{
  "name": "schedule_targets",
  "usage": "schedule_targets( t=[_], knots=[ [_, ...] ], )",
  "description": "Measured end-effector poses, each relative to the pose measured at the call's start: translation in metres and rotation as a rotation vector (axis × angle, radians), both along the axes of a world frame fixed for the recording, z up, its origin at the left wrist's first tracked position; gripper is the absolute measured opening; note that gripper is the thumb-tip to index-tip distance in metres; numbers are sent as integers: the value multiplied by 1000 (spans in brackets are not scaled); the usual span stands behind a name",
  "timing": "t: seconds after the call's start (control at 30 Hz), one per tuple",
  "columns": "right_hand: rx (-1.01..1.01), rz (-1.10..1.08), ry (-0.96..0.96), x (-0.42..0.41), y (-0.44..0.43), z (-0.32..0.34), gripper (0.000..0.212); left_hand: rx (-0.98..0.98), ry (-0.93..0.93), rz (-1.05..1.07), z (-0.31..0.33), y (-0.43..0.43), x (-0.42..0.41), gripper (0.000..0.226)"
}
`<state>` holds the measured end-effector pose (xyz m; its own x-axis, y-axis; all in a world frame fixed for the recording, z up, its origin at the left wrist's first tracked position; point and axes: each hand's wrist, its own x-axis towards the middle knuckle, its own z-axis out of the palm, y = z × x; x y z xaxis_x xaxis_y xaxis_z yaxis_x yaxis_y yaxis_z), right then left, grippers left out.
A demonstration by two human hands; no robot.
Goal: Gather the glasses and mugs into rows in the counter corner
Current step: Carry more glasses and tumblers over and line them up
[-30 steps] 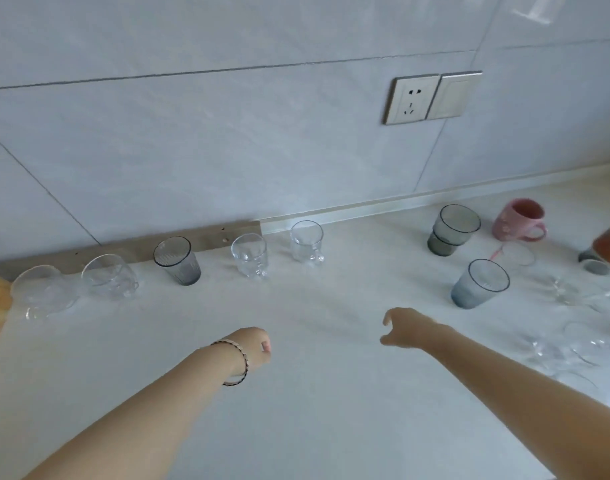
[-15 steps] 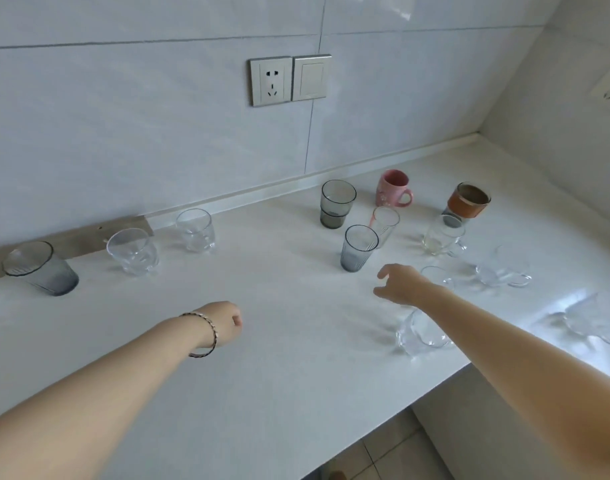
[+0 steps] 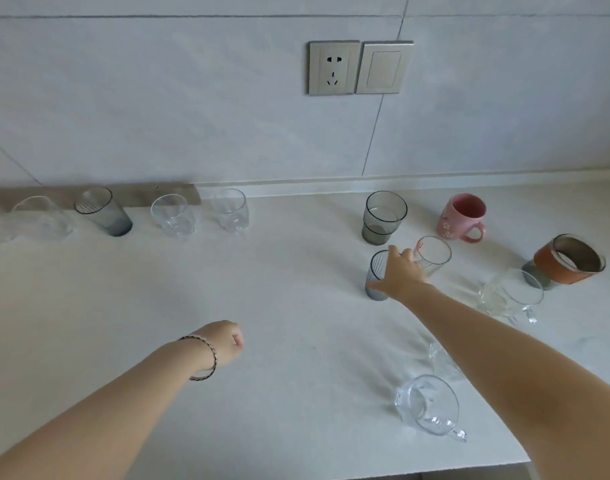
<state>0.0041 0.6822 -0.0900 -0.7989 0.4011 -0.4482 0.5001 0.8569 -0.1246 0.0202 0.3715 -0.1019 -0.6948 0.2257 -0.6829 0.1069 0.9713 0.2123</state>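
1. The right hand [image 3: 398,275] is spread over the small grey ribbed glass tumbler [image 3: 375,271]. Its fingers are at the rim and its thumb is low on the side. The fingers are not closed round the tumbler, and I cannot tell if they touch it yet.
2. The left hand [image 3: 227,341] is clenched and holds nothing. It hovers above the white counter [image 3: 279,306], well to the left of the right hand and nearer to the person.
3. The step in hand seems to be taking this tumbler. It is better to close around the wall below the rim, not to pinch the rim.
4. A clear glass with pink marks [image 3: 433,256] stands just beyond the fingertips. Lifting straight up first should avoid knocking it.
5. The row begun at the wall lies far to the left of the right hand. The free place is probably beside the clear faceted glass [image 3: 230,211] at its end.
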Motion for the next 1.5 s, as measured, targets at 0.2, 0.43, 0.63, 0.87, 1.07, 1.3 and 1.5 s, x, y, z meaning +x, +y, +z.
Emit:
schedule_targets(
  t=[0.2,0.43,0.63,0.87,1.07,1.3,1.5],
  knots=[
    [73,167,14,-3,-18,3,70,-55,-1,145,7,-30,7,28],
    [-43,378,80,-18,-101,27,77,-1,30,333,23,-86,10,28],
    [-132,521,99,-27,-212,40,81,10,50,457,22,-169,15,29],
    [-159,580,68,-46,-354,35,83,39,72,479,1,-294,-3,28],
    [-178,518,62,-78,-493,28,84,-6,24,390,-21,-438,-43,14],
    [-215,537,101,-124,-631,17,83,30,-24,391,-37,-540,-73,37],
    [-283,500,169,-176,-721,6,83,68,-56,366,-47,-566,-80,36]
  ],
)
